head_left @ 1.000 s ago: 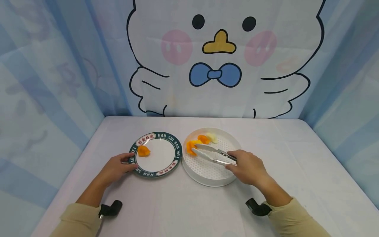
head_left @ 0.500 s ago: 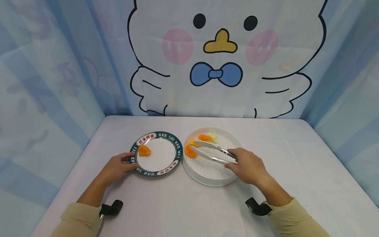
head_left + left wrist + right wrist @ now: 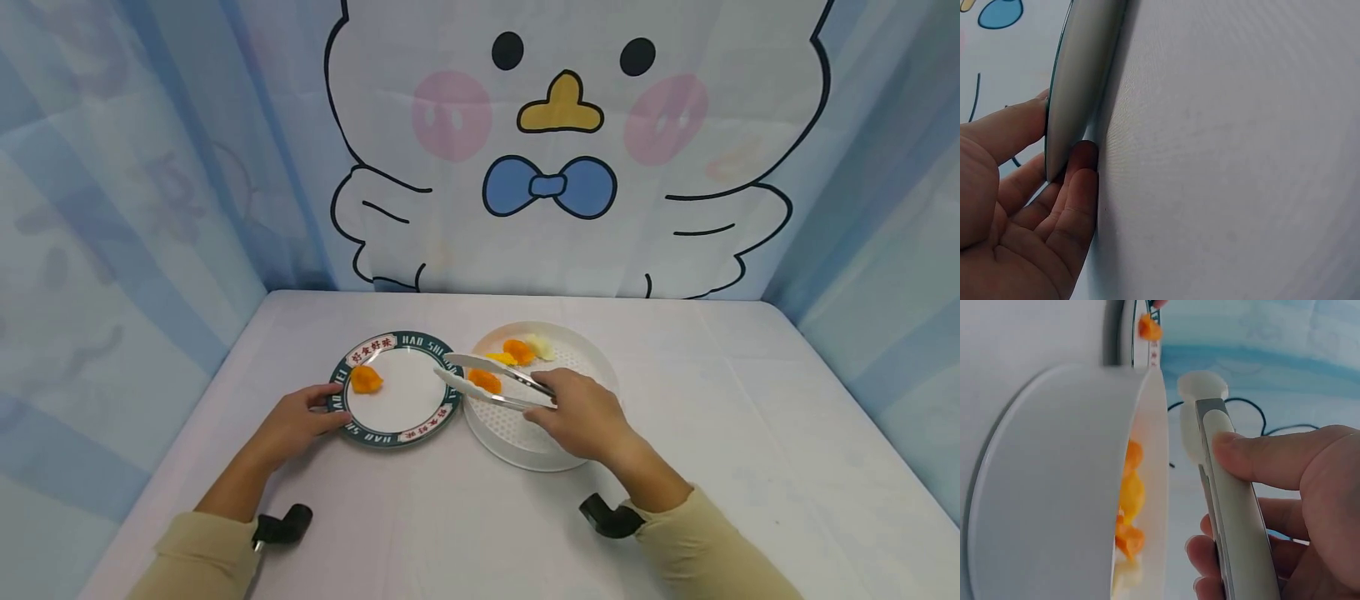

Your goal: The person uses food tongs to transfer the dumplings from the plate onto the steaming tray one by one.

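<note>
My left hand [image 3: 298,423] pinches the left rim of a white plate [image 3: 405,392] with a green lettered border, thumb above and fingers beneath, as the left wrist view [image 3: 1035,206] shows. One small orange lump [image 3: 366,380] lies on that plate's left part. My right hand [image 3: 581,414] grips metal tongs [image 3: 517,403] with whitish tips. The tips are parted over the plate's right rim, with nothing seen between them. Below the tongs, a round white dish [image 3: 517,450] with a dotted bottom holds orange lumps [image 3: 484,382], a yellow one [image 3: 503,358] and a pale one [image 3: 540,346].
Plate and dish stand side by side on a white-covered table [image 3: 450,533]. Behind rises a curtain [image 3: 547,242] with a cartoon bird, and blue patterned cloth hangs at both sides. Each wrist carries a black camera mount [image 3: 283,525].
The right hand has carried the tongs leftward, from above the lumps in the dish to the plate's right rim. The left hand keeps its hold on the plate.
</note>
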The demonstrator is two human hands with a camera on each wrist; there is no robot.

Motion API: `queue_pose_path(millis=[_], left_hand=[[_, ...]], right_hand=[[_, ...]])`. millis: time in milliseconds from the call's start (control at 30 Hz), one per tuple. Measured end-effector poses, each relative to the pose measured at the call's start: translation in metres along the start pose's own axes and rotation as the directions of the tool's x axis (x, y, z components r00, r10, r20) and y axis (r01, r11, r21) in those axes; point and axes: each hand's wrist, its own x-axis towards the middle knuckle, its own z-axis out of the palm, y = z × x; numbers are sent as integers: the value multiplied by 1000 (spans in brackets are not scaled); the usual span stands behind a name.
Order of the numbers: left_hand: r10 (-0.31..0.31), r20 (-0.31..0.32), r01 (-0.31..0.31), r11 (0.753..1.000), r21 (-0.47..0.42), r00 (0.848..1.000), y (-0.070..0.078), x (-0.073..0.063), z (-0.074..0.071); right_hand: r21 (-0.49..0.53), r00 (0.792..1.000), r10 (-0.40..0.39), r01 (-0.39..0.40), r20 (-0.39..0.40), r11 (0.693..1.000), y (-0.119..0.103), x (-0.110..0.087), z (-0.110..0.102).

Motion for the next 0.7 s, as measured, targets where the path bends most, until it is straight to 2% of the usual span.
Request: queue_pose_path(millis=[367, 700], left_hand=[[-6, 1, 6, 1000, 6, 1000, -1, 1, 0], [-6, 9, 6, 1000, 4, 1000, 0, 2, -1]], right_hand=[[-52, 997, -32, 35, 64, 998, -48, 32, 17], [-88, 988, -43, 56, 147, 995, -72, 51, 37]])
